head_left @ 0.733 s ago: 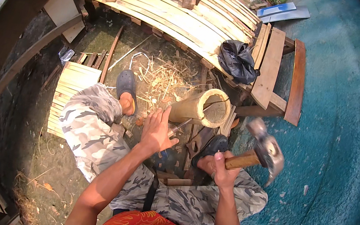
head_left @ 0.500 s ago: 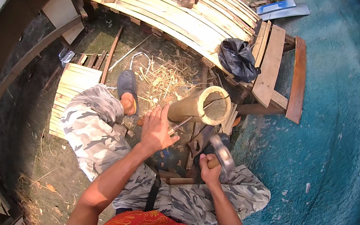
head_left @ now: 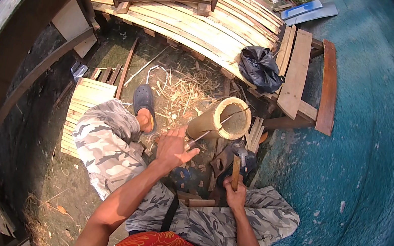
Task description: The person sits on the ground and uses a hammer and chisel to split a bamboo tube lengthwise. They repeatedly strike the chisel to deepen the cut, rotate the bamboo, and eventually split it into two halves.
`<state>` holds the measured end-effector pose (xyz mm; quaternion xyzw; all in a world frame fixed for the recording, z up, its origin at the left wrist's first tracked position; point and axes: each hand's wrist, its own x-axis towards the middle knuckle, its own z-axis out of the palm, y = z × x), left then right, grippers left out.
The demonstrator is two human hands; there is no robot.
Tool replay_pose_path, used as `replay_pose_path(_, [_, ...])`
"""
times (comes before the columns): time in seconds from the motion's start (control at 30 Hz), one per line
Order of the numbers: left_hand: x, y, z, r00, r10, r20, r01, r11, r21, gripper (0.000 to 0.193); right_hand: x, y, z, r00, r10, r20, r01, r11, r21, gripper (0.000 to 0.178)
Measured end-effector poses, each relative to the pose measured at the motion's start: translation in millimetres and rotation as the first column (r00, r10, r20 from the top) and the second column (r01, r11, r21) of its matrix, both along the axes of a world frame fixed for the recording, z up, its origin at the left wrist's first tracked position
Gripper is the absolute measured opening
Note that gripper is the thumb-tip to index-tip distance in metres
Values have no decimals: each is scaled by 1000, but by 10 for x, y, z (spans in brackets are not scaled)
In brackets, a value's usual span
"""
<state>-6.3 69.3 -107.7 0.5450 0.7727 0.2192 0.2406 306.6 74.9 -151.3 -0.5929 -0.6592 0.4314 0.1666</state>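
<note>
A thick bamboo tube (head_left: 202,122) stands tilted in front of me, its open end up. A thin-bladed knife (head_left: 199,139) lies across that end, its blade in the near rim and reaching over to the far side. My left hand (head_left: 172,148) is at the tube's near left side, closed on the knife's handle, thumb stuck out; the palm hides most of the handle. My right hand (head_left: 236,194) grips the wooden handle of a hammer (head_left: 236,173), right of the tube and below its rim. The hammer's metal head points away from me.
Wood shavings (head_left: 189,89) litter the ground beyond the tube. A slatted bamboo platform (head_left: 186,24) spans the back, with a black plastic bag (head_left: 260,69) at its right end. A handsaw (head_left: 222,160) lies near my right foot. The blue-green wall (head_left: 356,147) bounds the right side.
My right hand has lowered slightly, and the hammer has swung from a sideways tilt to pointing forward. My left hand, knife and tube keep their arrangement while the whole view shifts a little.
</note>
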Motion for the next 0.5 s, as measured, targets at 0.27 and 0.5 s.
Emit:
replay_pose_path(0.27, [80, -134, 142, 999, 39, -17, -42, 967, -251, 65, -373, 367, 1381, 903, 122, -413, -56, 984, 168, 34])
replay_pose_path(0.5, [106, -130, -6, 996, 90, 10, -89, 991, -102, 57, -553, 385, 991, 909, 333, -249, -237, 907, 349, 39])
